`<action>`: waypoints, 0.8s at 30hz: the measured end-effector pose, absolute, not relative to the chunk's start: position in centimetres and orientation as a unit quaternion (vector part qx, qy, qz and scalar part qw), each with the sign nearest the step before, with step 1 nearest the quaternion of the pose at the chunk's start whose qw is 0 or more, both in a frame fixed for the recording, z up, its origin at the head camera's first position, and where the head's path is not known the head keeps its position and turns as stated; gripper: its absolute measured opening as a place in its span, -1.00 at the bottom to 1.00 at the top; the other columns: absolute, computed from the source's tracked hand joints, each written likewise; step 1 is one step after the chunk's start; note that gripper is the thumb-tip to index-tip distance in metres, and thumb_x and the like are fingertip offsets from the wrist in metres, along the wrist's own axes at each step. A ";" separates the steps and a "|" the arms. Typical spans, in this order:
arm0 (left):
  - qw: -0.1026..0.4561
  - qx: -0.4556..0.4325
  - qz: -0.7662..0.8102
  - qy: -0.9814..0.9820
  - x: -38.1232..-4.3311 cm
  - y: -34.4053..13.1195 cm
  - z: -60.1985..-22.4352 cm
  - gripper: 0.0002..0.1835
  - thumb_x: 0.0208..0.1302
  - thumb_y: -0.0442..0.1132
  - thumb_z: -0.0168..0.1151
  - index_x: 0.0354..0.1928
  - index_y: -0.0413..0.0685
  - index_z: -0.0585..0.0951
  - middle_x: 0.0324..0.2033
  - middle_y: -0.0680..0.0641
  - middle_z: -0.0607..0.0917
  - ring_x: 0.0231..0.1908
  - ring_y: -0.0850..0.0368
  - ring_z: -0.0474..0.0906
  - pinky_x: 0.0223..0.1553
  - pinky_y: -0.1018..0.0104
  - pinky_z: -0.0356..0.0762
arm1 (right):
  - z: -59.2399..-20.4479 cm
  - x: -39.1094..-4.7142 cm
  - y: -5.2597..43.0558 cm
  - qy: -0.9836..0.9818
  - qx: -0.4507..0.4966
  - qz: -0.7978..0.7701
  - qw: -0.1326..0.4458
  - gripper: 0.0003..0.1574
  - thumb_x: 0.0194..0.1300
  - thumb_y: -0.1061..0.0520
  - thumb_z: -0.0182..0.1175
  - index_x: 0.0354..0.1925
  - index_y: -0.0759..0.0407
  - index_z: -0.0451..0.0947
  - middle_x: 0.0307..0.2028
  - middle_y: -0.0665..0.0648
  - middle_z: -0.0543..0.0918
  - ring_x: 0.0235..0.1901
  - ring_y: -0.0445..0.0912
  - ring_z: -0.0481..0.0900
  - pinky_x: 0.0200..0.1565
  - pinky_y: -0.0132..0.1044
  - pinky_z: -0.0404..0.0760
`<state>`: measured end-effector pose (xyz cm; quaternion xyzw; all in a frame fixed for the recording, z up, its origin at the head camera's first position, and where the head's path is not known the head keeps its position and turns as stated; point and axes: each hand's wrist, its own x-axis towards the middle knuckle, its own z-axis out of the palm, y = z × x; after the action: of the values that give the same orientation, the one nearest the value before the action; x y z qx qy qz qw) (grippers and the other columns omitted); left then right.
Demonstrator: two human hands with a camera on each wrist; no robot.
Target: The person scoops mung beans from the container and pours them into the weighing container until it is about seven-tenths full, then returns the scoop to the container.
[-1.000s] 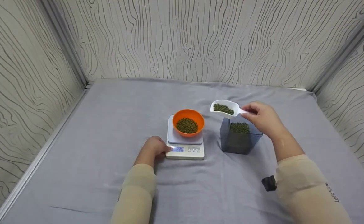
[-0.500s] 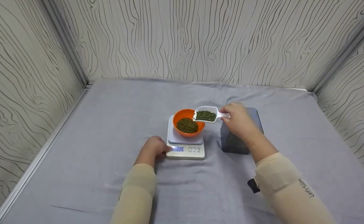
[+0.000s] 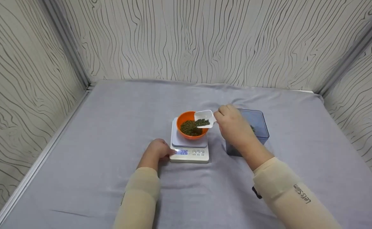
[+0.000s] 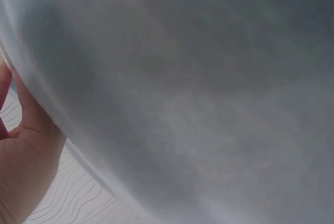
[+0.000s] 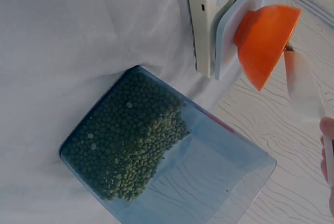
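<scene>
A white scoop [image 3: 205, 114] is held by its handle in my right hand [image 3: 233, 126]. It tilts over the right rim of an orange bowl [image 3: 192, 137], and green mung beans slide off its lip into the bowl. More beans [image 3: 188, 128] lie inside. The bowl stands on a white kitchen scale [image 3: 190, 159] whose lit display appears to read 226. At the scale's left front edge, my left hand [image 3: 158, 149] grips it, thumb on top beside the display. The right wrist view shows the scoop [image 5: 302, 85] with its tip at the bowl's rim.
Right of the scale stands a clear bluish square container [image 3: 259, 122], partly behind my right hand. Beans [image 5: 141, 140] fill its lower part in the right wrist view. Grey cloth [image 3: 125, 111] covers the table, with patterned walls [image 3: 186, 41] around it.
My right hand has carried the loaded scoop leftward from above the container to the bowl and tipped it, so beans run out. The left hand and the scale stay put.
</scene>
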<state>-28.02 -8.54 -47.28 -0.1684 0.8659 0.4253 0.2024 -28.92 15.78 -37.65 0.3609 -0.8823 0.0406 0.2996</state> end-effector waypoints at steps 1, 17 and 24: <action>0.203 -0.168 0.424 0.867 -28.0 -8.5 -47.2 -0.74 -0.01 -0.17 0.40 -0.42 -0.13 0.50 -0.58 -0.03 0.50 -0.52 0.13 0.42 -0.49 0.34 0.37 | -37.6 -28.9 15.7 -0.875 0.369 0.028 0.311 -0.91 0.03 0.43 0.11 -0.42 0.33 0.48 -0.42 0.19 0.45 -0.40 0.08 0.37 -0.28 -0.11 0.40; 0.203 -0.161 0.423 0.868 -28.0 -8.5 -47.2 -0.73 -0.01 -0.18 0.40 -0.42 -0.14 0.50 -0.61 -0.01 0.49 -0.54 0.15 0.43 -0.51 0.36 0.37 | -37.1 -28.4 14.9 -0.848 0.406 -0.058 0.336 -0.79 0.04 0.48 0.02 -0.32 0.37 0.51 -0.33 0.21 0.48 -0.30 0.07 0.39 -0.22 -0.15 0.44; 0.202 -0.165 0.434 0.863 -28.2 -8.6 -47.6 -0.76 -0.03 -0.20 0.41 -0.48 -0.14 0.52 -0.63 -0.01 0.49 -0.57 0.15 0.42 -0.53 0.36 0.38 | -37.3 -28.4 15.1 -0.848 0.404 -0.035 0.342 -0.84 0.05 0.49 0.07 -0.36 0.35 0.51 -0.37 0.20 0.48 -0.35 0.06 0.39 -0.25 -0.13 0.44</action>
<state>-28.23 -8.58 -47.59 -0.1646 0.8626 0.4337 0.2016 -28.45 15.09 -37.30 0.4038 -0.8478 -0.0352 0.3419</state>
